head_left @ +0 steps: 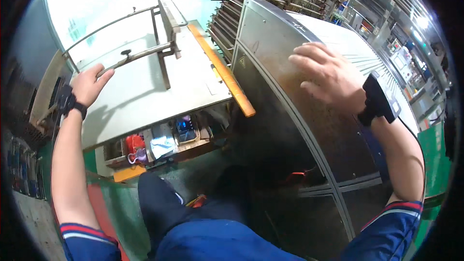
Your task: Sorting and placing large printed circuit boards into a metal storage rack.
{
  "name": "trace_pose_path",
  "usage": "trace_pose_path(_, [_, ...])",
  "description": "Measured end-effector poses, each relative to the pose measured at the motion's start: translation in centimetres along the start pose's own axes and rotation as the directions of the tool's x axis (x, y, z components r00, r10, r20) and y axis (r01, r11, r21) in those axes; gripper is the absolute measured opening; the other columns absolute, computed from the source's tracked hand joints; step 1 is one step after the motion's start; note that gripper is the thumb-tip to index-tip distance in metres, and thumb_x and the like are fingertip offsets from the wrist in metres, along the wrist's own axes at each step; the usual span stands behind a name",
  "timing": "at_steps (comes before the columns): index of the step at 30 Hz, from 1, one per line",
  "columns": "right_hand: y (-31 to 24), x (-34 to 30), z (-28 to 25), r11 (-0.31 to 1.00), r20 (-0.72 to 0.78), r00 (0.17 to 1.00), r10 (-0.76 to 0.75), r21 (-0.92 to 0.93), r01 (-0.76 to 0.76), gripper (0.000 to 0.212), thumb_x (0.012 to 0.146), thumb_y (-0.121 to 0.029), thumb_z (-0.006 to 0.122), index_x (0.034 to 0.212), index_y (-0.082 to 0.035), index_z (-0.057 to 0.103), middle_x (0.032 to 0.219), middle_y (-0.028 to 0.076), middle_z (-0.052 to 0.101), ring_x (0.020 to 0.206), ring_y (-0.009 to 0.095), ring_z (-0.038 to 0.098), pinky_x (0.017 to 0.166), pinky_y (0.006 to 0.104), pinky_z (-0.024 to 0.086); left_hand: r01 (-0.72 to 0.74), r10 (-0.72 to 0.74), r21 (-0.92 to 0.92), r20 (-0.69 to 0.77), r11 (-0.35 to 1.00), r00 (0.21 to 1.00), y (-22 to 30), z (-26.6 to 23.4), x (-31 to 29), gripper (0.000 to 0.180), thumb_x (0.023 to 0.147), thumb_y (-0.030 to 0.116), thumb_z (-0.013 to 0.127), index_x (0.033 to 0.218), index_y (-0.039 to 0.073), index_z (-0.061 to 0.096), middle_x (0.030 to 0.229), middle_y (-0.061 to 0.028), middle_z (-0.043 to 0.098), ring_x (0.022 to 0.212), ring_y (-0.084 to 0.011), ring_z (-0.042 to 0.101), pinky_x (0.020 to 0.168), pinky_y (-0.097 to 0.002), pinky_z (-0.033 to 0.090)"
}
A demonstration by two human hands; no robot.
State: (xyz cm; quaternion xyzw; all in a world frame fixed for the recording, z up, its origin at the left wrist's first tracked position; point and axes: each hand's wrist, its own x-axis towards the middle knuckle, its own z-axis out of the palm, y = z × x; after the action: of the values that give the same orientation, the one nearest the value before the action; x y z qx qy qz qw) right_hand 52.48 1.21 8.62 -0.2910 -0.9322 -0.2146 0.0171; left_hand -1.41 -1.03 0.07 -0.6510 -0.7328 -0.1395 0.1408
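Note:
On the white tabletop (pixel 140 96) at the left stands a metal frame (pixel 150 50) of round bars and flat uprights, with a small dark knob on its near bar. My left hand (pixel 87 86) is at the near bar's left end, which runs in between my thumb and fingers; the palm side is hidden. My right hand (pixel 328 75) is raised over the side of a large steel machine housing (pixel 290 77). Its fingers are spread and a little blurred, with nothing in them. I cannot tell whether they touch the metal.
An orange strip (pixel 222 70) lies along the table's right edge, its end jutting out. Under the top, a shelf holds a red item (pixel 135 143) and several small things. Racked metal rods (pixel 224 24) stand behind. A green panel (pixel 432 164) is at the far right.

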Motion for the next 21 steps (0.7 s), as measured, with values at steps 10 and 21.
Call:
trace_pose_path(10, [2.4,-5.8,-5.3,0.957,-0.382,0.907,0.179,-0.146,-0.250,0.055,0.081,-0.025,0.067,0.131,-0.006,0.052,0.129,0.017,0.055,0.127,0.036,0.048,0.106,0.0461,0.042,0.038,-0.038,-0.066,-0.008,0.997,0.999,-4.1,2.5,1.6,0.043,0.094,0.041,0.057,0.096,-0.002,0.061,0.086,-0.0250,0.062,0.081,-0.0401,0.061,0.072,-0.0450,0.046])
trace_pose_path(21, [4.8,-29.9,-19.1,0.214,-0.948,0.295,0.119,-0.266,-0.940,0.073,0.079,-0.028,0.070,0.138,0.002,0.040,0.134,0.025,0.049,0.128,0.039,0.043,0.110,0.0484,0.031,-0.129,0.116,-0.072,-0.161,0.989,0.980,-4.0,6.4,3.9,0.043,0.099,0.042,0.051,0.087,0.000,0.044,0.077,-0.0239,0.051,0.074,-0.0456,0.050,0.063,-0.0470,0.039])
